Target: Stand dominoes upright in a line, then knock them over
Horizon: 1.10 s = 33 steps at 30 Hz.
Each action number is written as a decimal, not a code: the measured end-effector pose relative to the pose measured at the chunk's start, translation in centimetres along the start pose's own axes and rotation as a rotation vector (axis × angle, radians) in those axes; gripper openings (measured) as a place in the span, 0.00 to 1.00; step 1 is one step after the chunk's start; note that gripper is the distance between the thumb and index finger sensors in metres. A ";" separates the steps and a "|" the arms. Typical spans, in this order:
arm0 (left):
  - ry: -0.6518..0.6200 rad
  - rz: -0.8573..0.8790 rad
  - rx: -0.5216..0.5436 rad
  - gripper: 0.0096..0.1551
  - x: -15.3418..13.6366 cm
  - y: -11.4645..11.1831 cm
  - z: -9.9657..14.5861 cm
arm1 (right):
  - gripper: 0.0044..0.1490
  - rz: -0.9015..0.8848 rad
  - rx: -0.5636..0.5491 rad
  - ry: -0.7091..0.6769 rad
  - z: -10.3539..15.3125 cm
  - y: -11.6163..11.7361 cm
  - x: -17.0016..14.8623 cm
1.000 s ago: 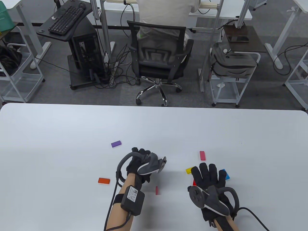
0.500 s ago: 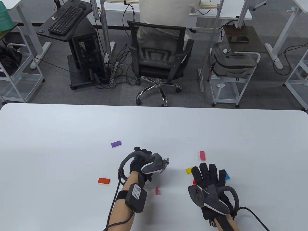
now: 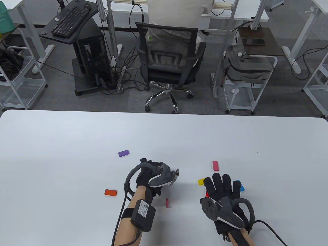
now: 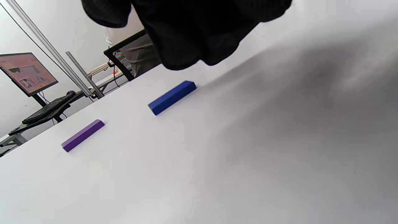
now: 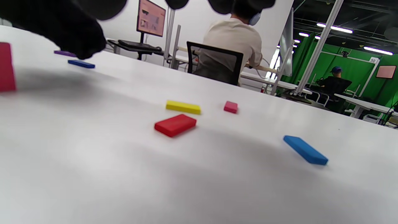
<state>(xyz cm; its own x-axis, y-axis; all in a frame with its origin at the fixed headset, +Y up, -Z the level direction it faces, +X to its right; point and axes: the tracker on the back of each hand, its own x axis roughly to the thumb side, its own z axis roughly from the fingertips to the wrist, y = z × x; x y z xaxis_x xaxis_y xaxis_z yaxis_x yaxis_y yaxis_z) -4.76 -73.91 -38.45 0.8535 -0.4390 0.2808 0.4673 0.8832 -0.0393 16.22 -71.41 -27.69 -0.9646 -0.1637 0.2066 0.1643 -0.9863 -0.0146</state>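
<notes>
Dominoes, small flat matte rectangular blocks, scattered low-centre on smooth white table (image 3: 64,143). Purple block (image 3: 123,153), orange block (image 3: 110,192), pink block (image 3: 215,165) lie flat; one red block (image 3: 166,202) stands upright at centre bottom. Yellow block (image 3: 201,181), light blue block (image 3: 240,185) half-hidden under right hand (image 3: 222,191), fingers spread flat. Dark blue block (image 4: 172,97) lies beneath left hand (image 3: 151,175), fingers curled, holding nothing visible.
</notes>
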 end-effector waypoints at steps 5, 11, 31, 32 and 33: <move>0.029 0.165 0.090 0.33 -2.0 1.9 3.4 | 0.47 -0.005 0.000 -0.010 0.0 -0.1 0.2; 0.055 0.263 0.181 0.33 -3.2 3.0 7.7 | 0.47 0.007 -0.014 -0.021 0.2 -0.3 0.6; -0.057 0.300 0.192 0.26 -0.7 -0.9 9.7 | 0.47 0.028 -0.023 -0.029 0.5 -0.5 1.1; -0.053 0.302 0.193 0.25 -0.8 -1.0 9.7 | 0.47 0.029 -0.021 -0.029 0.5 -0.5 1.1; -0.054 0.308 0.193 0.25 -0.8 -1.0 9.6 | 0.47 0.031 -0.019 -0.029 0.5 -0.5 1.1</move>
<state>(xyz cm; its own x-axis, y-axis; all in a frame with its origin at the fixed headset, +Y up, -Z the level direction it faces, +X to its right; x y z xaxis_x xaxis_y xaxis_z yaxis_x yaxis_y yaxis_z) -8.17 -72.87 -29.41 0.9315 -0.1433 0.3344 0.1341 0.9897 0.0508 15.21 -71.10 -26.98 -0.9527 -0.1934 0.2345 0.1893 -0.9811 -0.0402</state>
